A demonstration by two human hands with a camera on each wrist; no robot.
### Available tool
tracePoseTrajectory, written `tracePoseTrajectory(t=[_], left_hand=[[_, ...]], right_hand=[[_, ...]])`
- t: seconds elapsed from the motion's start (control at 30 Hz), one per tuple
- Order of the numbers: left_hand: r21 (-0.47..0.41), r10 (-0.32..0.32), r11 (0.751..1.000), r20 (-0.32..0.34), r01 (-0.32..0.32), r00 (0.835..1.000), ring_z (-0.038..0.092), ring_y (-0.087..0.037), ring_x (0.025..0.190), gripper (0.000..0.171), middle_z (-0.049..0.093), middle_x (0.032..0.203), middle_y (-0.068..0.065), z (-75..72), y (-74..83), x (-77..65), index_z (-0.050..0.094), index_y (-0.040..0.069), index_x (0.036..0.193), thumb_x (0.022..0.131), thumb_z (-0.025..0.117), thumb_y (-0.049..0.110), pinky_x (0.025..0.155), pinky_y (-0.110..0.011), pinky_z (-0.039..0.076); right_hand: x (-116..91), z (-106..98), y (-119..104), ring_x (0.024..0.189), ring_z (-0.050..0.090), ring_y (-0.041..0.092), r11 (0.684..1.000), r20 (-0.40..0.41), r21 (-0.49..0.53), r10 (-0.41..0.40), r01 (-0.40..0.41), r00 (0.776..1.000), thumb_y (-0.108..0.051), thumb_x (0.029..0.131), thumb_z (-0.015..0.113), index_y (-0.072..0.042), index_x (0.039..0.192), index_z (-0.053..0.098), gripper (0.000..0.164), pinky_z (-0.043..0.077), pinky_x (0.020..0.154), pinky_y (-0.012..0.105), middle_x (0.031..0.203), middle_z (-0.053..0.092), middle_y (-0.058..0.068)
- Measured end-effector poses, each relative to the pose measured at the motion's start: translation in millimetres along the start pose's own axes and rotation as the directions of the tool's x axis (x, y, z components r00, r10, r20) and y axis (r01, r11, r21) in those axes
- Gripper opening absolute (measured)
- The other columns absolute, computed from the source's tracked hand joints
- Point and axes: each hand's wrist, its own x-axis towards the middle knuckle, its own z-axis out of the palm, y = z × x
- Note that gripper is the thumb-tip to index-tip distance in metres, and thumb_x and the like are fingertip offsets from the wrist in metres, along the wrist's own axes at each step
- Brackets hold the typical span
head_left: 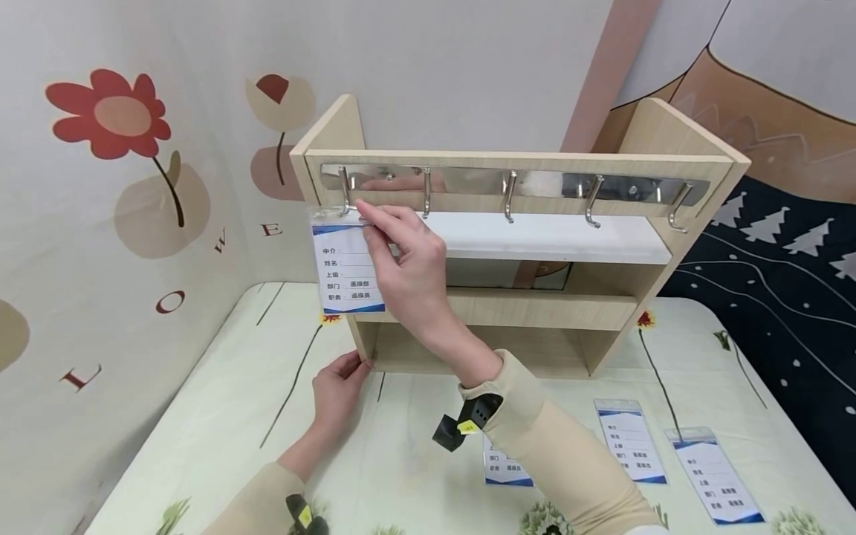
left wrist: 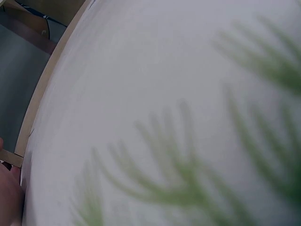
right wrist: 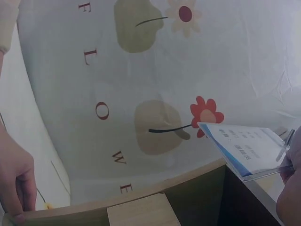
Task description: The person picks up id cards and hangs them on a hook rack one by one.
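My right hand (head_left: 414,279) pinches the top edge of a badge card (head_left: 344,260) in a clear sleeve with a blue-and-white printed face. The card hangs upright at the leftmost hook (head_left: 344,186), its top overlapping the hook's lower end in the head view. In the right wrist view the card (right wrist: 249,148) appears tilted, the hand at its edge. My left hand (head_left: 336,394) grips the lower left front corner of the light wooden shelf (head_left: 542,308). Only a sliver of that hand (left wrist: 9,195) shows in the left wrist view.
Several metal hooks line a shiny rail (head_left: 468,178) across the shelf's upper front. Two badge cards, one inner (head_left: 631,438) and one outer (head_left: 715,475), lie on the patterned tablecloth (head_left: 221,416) at right. Another card (head_left: 507,472) is partly hidden by my right forearm.
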Motion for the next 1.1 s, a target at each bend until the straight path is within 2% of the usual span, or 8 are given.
tracePoseTrajectory(t=[0.23,0.37,0.47,0.7,0.93,1.1], left_hand=[[0.001,-0.012,1.000,0.005,0.012,1.000,0.069,-0.031,0.113,0.033,0.071,0.123,-0.019,1.0,0.8,-0.5,0.068,-0.002,0.129,0.098,0.071,0.010,0.089,-0.028,0.058],[-0.006,-0.002,1.000,0.005,0.002,1.000,0.069,-0.032,0.113,0.033,0.071,0.124,-0.020,1.4,1.0,-0.8,0.068,-0.002,0.129,0.098,0.070,0.010,0.088,-0.023,0.057],[-0.011,0.011,1.000,-0.005,-0.011,1.000,0.069,-0.032,0.112,0.032,0.071,0.122,-0.020,2.3,-0.3,0.2,0.069,-0.003,0.128,0.097,0.071,0.008,0.084,-0.017,0.056],[0.021,0.018,1.000,-0.011,-0.018,1.000,0.070,-0.030,0.112,0.032,0.072,0.121,-0.018,4.3,-3.0,2.7,0.070,-0.001,0.127,0.097,0.071,0.009,0.079,-0.010,0.052],[0.017,0.018,1.000,-0.012,-0.018,1.000,0.070,-0.030,0.111,0.031,0.072,0.120,-0.019,3.7,-3.2,3.1,0.070,-0.002,0.127,0.097,0.071,0.007,0.078,-0.009,0.052],[0.008,0.008,1.000,0.002,-0.008,1.000,0.069,-0.030,0.113,0.032,0.071,0.123,-0.019,4.5,-3.1,3.1,0.069,-0.001,0.128,0.098,0.070,0.009,0.082,-0.015,0.055]], right_hand=[[-4.4,-2.7,1.6,0.098,0.065,0.020,0.999,0.028,0.017,0.029,-0.030,0.999,0.007,0.098,0.061,0.005,0.125,0.070,0.028,0.049,0.065,0.020,0.113,0.070,0.017],[-7.6,-4.5,5.1,0.106,0.066,0.020,0.999,0.018,0.032,0.015,-0.016,1.000,0.008,0.098,0.060,0.006,0.124,0.070,0.028,0.053,0.073,0.022,0.116,0.070,0.017],[-10.4,-6.7,7.6,0.106,0.067,0.021,0.999,0.006,0.043,-0.006,0.006,1.000,0.009,0.097,0.061,0.007,0.123,0.070,0.028,0.055,0.078,0.024,0.115,0.070,0.018],[-22.1,-20.6,9.8,0.097,0.068,0.023,0.999,-0.013,0.043,-0.020,0.020,1.000,0.012,0.095,0.062,0.008,0.120,0.071,0.027,0.056,0.078,0.027,0.110,0.072,0.018],[-33.8,-38.9,6.0,0.102,0.067,0.032,0.980,-0.021,0.187,-0.066,0.069,0.998,0.019,0.091,0.060,0.015,0.111,0.069,0.023,0.058,0.090,0.039,0.108,0.070,0.026],[-42.6,-57.3,1.3,0.102,0.068,0.029,0.969,-0.006,0.230,-0.085,0.084,0.996,0.019,0.089,0.060,0.017,0.108,0.068,0.021,0.059,0.088,0.037,0.107,0.070,0.027]])
